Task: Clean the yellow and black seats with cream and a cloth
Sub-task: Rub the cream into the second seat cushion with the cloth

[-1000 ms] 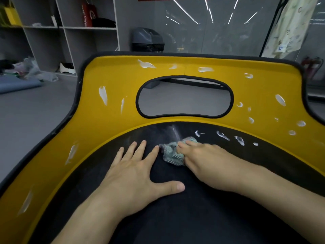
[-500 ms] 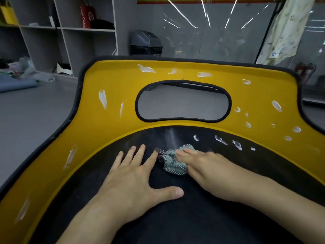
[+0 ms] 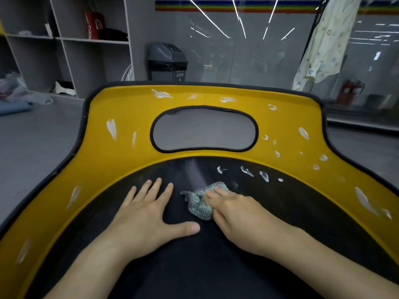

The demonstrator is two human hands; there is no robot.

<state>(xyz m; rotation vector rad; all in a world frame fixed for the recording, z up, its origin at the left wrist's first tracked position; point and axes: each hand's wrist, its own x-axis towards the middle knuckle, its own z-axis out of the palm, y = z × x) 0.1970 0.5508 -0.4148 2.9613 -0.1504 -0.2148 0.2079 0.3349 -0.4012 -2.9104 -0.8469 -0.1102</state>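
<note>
The left hand (image 3: 149,210) lies spread on the seat (image 3: 194,266); the right hand (image 3: 233,210) presses flat on the cloth (image 3: 199,203). I'd sweep firmly into the cream dabs (image 3: 247,171) just beyond.

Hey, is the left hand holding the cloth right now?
No, the left hand lies flat with fingers spread on the black seat pad, while the right hand presses the cloth.
</note>
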